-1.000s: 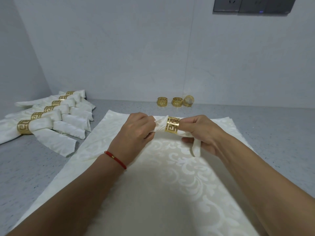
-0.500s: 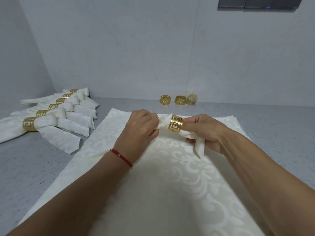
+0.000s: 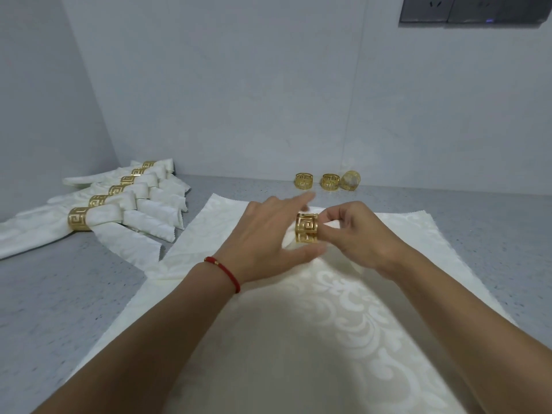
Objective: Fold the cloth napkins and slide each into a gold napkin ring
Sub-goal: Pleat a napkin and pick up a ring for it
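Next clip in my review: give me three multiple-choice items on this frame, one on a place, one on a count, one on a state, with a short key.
1. Where do the loose gold napkin rings stand?
A. By the back wall
B. On the finished pile
C. On the spread cloth

2. How many loose rings stand there?
A. One
B. Three
C. Five

3. What is the right hand doing?
A. Lying flat on the counter
B. Pinching the gold ring on the napkin
C. Holding a spare ring

Key:
1 A: they stand in a row on the counter at the wall's foot.
2 B: three stand side by side.
3 B: its fingers grip the ring; the left hand is spread open beside it.
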